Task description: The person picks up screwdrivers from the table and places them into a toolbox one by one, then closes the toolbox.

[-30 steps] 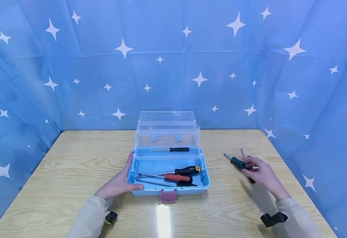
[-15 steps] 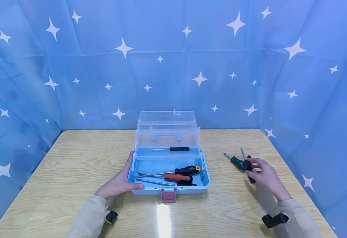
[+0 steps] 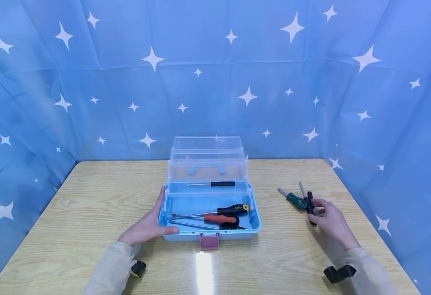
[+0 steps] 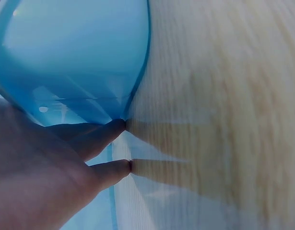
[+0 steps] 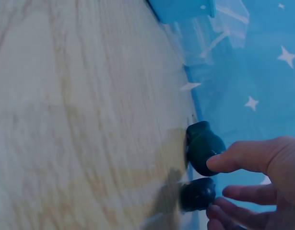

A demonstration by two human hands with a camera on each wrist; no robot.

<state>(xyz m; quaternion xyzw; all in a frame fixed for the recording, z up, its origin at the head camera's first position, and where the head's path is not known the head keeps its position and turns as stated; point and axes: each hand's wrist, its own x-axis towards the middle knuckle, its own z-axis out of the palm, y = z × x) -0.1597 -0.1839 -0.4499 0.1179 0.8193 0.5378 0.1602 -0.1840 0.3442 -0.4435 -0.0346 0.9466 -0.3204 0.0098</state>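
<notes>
My left hand [image 3: 147, 223] lies against the left side of a blue toolbox [image 3: 209, 236], its thumb at the front rim and its fingers fairly straight along the wall. The left wrist view shows fingertips [image 4: 119, 123] low beside the box, near the table. On the right, my right hand [image 3: 331, 219] pinches the handle of a black screwdriver [image 3: 310, 203] with curled fingers. A green-handled screwdriver [image 3: 296, 201] lies directly beside it. In the right wrist view the thumb [image 5: 221, 162] overlaps the green handle [image 5: 204, 148], while other fingers are by the black handle [image 5: 197, 194].
The box's transparent lid [image 3: 208, 164] stands raised at the back. Inside lie a red-and-black screwdriver [image 3: 217, 219], a black-and-yellow one [image 3: 233, 210] and another black one [image 3: 231, 228]. A slim black screwdriver [image 3: 222, 184] shows behind the clear plastic. A purple latch [image 3: 209, 241] hangs in front.
My right hand has shifted slightly right, off the green handle and onto the black one, whose upper end has turned a little. The left hand and the toolbox stay put.
</notes>
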